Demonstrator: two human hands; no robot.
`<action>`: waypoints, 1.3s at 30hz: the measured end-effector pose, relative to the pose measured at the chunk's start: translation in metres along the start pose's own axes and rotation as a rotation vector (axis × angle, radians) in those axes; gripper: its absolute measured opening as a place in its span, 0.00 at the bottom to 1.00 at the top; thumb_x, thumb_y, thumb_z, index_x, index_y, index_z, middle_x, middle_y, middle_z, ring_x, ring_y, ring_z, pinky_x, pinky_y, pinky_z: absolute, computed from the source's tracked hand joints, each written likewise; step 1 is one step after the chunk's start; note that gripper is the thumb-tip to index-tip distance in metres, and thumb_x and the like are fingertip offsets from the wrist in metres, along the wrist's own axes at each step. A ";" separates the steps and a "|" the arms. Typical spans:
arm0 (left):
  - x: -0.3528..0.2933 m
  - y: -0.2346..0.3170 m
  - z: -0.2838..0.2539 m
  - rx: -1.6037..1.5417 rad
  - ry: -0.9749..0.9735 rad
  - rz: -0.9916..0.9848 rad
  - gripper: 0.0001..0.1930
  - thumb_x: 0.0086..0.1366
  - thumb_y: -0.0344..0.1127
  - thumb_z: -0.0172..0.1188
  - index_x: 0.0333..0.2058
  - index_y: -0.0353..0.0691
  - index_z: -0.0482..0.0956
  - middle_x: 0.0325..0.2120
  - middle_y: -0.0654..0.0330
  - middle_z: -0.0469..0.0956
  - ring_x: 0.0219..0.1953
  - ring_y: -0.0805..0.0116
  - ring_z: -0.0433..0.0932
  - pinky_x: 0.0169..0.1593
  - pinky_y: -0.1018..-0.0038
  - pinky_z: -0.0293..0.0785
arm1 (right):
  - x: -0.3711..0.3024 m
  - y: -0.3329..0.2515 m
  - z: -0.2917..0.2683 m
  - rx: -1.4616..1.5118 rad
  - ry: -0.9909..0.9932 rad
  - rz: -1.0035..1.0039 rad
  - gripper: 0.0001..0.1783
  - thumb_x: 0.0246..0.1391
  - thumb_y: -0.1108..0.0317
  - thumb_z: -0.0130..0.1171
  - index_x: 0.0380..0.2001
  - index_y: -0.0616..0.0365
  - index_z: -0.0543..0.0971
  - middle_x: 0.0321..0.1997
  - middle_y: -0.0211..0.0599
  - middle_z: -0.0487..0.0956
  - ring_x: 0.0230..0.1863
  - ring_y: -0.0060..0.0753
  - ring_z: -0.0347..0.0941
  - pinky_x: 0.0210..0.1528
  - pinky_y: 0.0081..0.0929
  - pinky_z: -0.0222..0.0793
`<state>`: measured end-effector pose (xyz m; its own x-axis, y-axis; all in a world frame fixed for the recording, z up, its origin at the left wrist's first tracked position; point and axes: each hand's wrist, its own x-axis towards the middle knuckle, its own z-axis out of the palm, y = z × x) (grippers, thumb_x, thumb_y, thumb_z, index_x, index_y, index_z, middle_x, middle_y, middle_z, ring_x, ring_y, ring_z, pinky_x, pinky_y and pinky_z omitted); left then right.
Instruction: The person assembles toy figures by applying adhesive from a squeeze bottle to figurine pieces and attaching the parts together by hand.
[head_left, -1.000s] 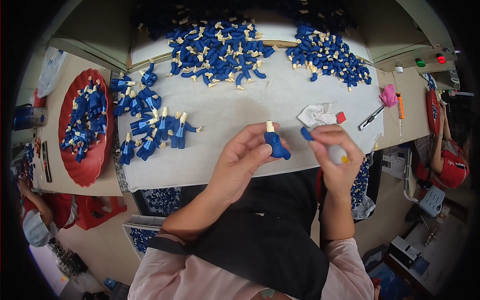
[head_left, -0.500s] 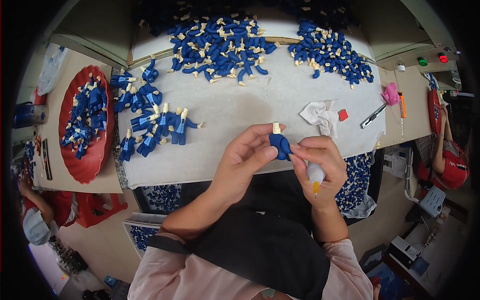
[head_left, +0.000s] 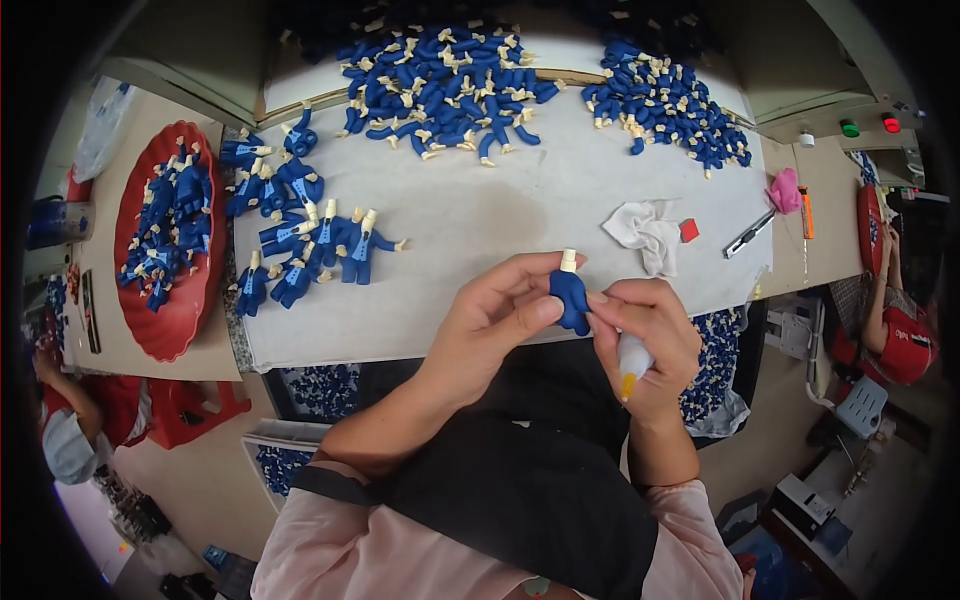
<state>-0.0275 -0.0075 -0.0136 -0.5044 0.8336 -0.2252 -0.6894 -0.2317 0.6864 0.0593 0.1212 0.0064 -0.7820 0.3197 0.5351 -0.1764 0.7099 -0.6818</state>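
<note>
Between my hands, above the front of the worktable, is a small blue figurine body [head_left: 569, 300] with a cream neck stub on top. My left hand [head_left: 490, 318] is closed round it from the left, thumb across its side. The thumb and fingertips of my right hand [head_left: 662, 340] press on the figurine's right side; the part they pinch is mostly hidden. Tucked in the right palm is a white squeeze bottle [head_left: 634, 354] with a yellow nozzle pointing down toward me. Finished-looking figurine bodies [head_left: 328, 240] with light-blue fronts lie in a group to the left.
Blue arms with cream hands [head_left: 450, 85] form a heap at the back; another pile [head_left: 670, 105] lies back right. A white cloth [head_left: 645, 235], red block [head_left: 688, 230] and cutter knife [head_left: 748, 233] are at right. A red tray [head_left: 128, 240] stands left. Co-workers sit either side.
Both hands and the figurine have shifted slightly to the right in the picture. The figurine has turned a little in my fingers. The bottle stays in my right hand.
</note>
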 end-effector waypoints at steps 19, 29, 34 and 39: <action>-0.001 -0.008 0.000 0.080 -0.006 0.015 0.15 0.59 0.27 0.48 0.46 0.32 0.65 0.40 0.56 0.70 0.43 0.71 0.69 0.48 0.74 0.64 | -0.005 0.004 -0.001 -0.204 -0.132 -0.291 0.11 0.28 0.78 0.61 0.23 0.64 0.76 0.25 0.37 0.70 0.21 0.31 0.67 0.20 0.20 0.62; -0.004 -0.015 0.009 -0.058 -0.036 0.088 0.15 0.62 0.35 0.45 0.45 0.33 0.63 0.37 0.56 0.70 0.41 0.72 0.69 0.46 0.76 0.66 | -0.014 -0.002 0.003 -0.159 0.015 -0.255 0.12 0.29 0.76 0.62 0.24 0.62 0.76 0.28 0.37 0.73 0.20 0.30 0.66 0.19 0.20 0.61; -0.006 -0.017 0.009 -0.111 -0.032 0.049 0.15 0.62 0.37 0.45 0.44 0.33 0.63 0.37 0.56 0.69 0.40 0.72 0.69 0.44 0.77 0.66 | -0.020 -0.003 0.006 -0.181 0.047 -0.188 0.13 0.28 0.75 0.64 0.24 0.59 0.77 0.27 0.34 0.73 0.18 0.28 0.64 0.18 0.18 0.59; -0.006 -0.017 0.010 -0.109 -0.047 0.062 0.15 0.62 0.37 0.45 0.43 0.33 0.64 0.36 0.57 0.69 0.39 0.73 0.69 0.42 0.78 0.67 | -0.022 -0.006 0.007 -0.160 0.061 -0.170 0.12 0.27 0.76 0.64 0.23 0.59 0.77 0.26 0.34 0.72 0.18 0.28 0.63 0.17 0.18 0.58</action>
<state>-0.0074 -0.0040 -0.0173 -0.5246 0.8381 -0.1499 -0.7112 -0.3346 0.6183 0.0737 0.1056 -0.0053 -0.7104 0.2209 0.6682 -0.2019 0.8456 -0.4942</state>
